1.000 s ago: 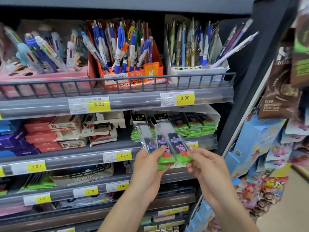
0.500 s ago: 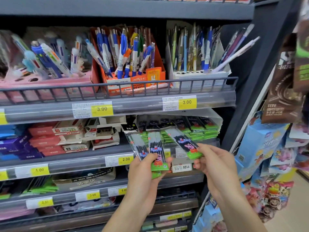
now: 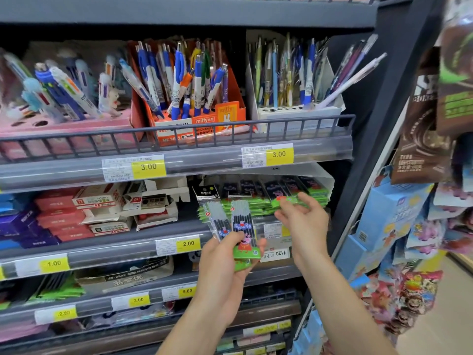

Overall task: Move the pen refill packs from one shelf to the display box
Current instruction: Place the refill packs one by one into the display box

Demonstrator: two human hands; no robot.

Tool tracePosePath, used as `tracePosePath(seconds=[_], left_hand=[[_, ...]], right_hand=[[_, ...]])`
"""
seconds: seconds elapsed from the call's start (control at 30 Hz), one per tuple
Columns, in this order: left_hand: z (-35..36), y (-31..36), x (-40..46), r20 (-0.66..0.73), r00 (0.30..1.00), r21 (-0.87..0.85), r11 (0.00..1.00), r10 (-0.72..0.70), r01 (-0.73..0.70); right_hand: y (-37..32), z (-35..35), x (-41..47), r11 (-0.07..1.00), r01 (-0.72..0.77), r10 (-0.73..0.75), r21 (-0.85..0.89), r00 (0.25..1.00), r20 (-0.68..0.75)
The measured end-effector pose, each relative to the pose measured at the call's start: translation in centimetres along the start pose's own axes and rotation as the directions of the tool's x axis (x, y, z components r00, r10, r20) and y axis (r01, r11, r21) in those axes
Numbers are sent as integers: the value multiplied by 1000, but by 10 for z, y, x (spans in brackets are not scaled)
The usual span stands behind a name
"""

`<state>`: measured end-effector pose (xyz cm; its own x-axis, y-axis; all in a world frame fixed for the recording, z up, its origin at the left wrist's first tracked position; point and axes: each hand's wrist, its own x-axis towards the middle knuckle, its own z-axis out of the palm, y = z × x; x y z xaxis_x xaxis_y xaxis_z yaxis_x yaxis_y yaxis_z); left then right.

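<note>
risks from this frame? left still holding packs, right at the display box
1. The left hand pinches two fanned packs by their bottom ends only; one may slip out.
2. The display box already looks full of stacked packs, so another could slide off its front.
3. The right hand sits at the stack's front edge and may drag packs out.

An orange cardboard box of blue and white mechanical pencils [image 3: 189,98] stands at twelve o'clock, a pink holder of chunky multicolour pens [image 3: 64,124] at ten. Flat red cardboard boxes [image 3: 61,216] lie stacked at nine. Brown hanging snack packets [image 3: 422,139] fill three o'clock.
</note>
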<state>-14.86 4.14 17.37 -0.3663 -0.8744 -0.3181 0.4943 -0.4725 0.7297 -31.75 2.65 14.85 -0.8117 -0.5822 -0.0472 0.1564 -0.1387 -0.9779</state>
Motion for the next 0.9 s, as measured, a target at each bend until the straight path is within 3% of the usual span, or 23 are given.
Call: tracePosePath(seconds=[0.13, 0.4, 0.67, 0.77, 0.9], left_hand=[[-3, 1, 4, 5, 1000, -1, 1000, 8, -8], [0, 0, 9, 71, 993, -66, 993, -91, 96], [9, -1, 21, 111, 985, -45, 990, -132, 137], [19, -6, 24, 148, 968, -6, 979, -202, 206], [34, -15, 28, 190, 942, 85, 961, -275, 263]], right_hand=[[15, -4, -2, 941, 184, -184, -286, 983, 24], [0, 3, 17, 833, 303, -274, -463, 953, 131], [-10, -27, -68, 935, 225, -120, -273, 928, 354], [-13, -31, -91, 931, 221, -73, -291, 893, 443], [-19, -38, -84, 951, 151, -33, -271, 917, 398]])
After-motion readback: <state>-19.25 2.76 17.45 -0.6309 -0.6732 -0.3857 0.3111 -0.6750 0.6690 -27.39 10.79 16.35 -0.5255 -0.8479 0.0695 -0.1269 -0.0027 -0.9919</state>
